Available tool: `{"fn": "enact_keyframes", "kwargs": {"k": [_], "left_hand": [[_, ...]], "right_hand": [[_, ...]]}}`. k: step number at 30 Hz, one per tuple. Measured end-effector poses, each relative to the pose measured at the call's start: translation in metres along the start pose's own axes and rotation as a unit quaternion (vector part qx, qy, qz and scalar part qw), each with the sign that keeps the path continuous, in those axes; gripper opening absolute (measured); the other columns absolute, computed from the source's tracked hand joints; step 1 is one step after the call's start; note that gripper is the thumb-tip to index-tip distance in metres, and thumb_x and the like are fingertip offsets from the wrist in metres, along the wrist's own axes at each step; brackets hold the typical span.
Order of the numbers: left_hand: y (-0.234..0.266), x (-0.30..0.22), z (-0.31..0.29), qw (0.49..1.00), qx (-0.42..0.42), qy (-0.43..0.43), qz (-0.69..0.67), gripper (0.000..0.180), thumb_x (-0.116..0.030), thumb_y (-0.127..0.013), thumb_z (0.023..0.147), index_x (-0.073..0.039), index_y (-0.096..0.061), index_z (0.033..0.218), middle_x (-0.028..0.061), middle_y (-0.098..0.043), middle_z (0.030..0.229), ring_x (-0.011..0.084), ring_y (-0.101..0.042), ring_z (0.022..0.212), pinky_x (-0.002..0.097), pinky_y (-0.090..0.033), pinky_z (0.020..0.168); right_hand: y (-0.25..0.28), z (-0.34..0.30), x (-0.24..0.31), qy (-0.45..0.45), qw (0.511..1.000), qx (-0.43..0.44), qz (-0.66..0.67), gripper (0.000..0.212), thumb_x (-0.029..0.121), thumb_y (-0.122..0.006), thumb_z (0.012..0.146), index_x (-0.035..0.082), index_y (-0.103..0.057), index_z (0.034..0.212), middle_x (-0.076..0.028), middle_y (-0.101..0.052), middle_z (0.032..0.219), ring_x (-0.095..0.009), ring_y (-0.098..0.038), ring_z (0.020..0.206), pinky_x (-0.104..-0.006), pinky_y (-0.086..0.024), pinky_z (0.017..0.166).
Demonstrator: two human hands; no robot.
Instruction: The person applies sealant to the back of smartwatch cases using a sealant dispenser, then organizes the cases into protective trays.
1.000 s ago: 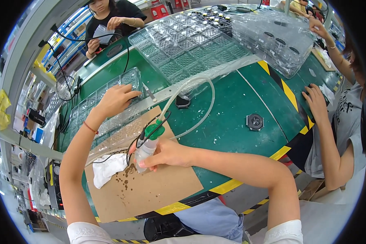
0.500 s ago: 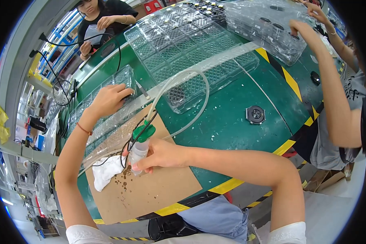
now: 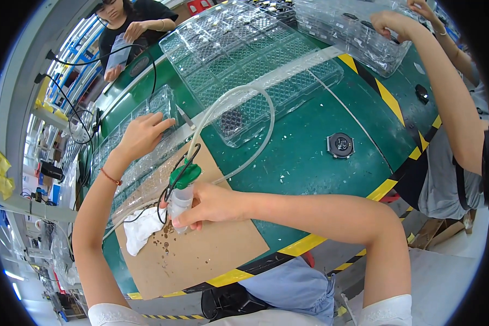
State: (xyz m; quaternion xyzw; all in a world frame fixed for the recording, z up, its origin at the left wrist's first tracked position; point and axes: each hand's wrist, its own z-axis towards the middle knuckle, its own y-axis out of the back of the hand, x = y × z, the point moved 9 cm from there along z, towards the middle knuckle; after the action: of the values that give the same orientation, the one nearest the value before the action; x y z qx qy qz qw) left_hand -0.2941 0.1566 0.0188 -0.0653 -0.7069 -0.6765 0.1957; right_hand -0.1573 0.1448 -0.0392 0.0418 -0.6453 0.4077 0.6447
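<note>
Right hand (image 3: 209,204) grips a green-topped syringe barrel (image 3: 180,200); left hand (image 3: 142,135) over clear tray (image 3: 162,102), its grip unclear

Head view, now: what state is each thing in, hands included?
Right hand: fingers closed around the barrel.
Barrel: near upright, green cap on.
Hose: looped, joined to the green cap.
Cloth: crumpled, on the cardboard.
Cardboard: flat, stained with brown spots.
Left hand: at the left clear tray, grip unclear.
Round black device: lying flat on the green table.
</note>
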Motion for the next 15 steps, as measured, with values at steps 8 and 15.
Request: {"fn": "enact_keyframes", "kwargs": {"k": [8, 15], "left_hand": [[-0.001, 0.0, -0.006, 0.999, -0.031, 0.03, -0.005, 0.039, -0.002, -0.06, 0.068, -0.012, -0.053, 0.105, 0.0071, -0.049, 0.082, 0.0249, -0.054, 0.075, 0.0362, -0.046, 0.064], [0.015, 0.008, -0.011, 0.989, -0.104, 0.091, -0.054, 0.035, 0.001, -0.059, 0.068, -0.008, -0.054, 0.102, 0.0102, -0.05, 0.083, 0.0299, -0.053, 0.079, 0.0366, -0.046, 0.066]], "right_hand": [[0.0, 0.001, -0.002, -0.003, 1.0, -0.002, -0.001, 0.034, 0.015, -0.066, 0.076, 0.007, -0.051, 0.105, -0.005, -0.059, 0.082, -0.008, -0.053, 0.055, -0.0224, -0.045, 0.049], [0.002, 0.002, -0.003, 0.012, 1.0, -0.007, 0.016, 0.034, 0.014, -0.067, 0.074, 0.007, -0.052, 0.104, -0.004, -0.06, 0.078, -0.009, -0.054, 0.053, -0.0224, -0.044, 0.047]]}}
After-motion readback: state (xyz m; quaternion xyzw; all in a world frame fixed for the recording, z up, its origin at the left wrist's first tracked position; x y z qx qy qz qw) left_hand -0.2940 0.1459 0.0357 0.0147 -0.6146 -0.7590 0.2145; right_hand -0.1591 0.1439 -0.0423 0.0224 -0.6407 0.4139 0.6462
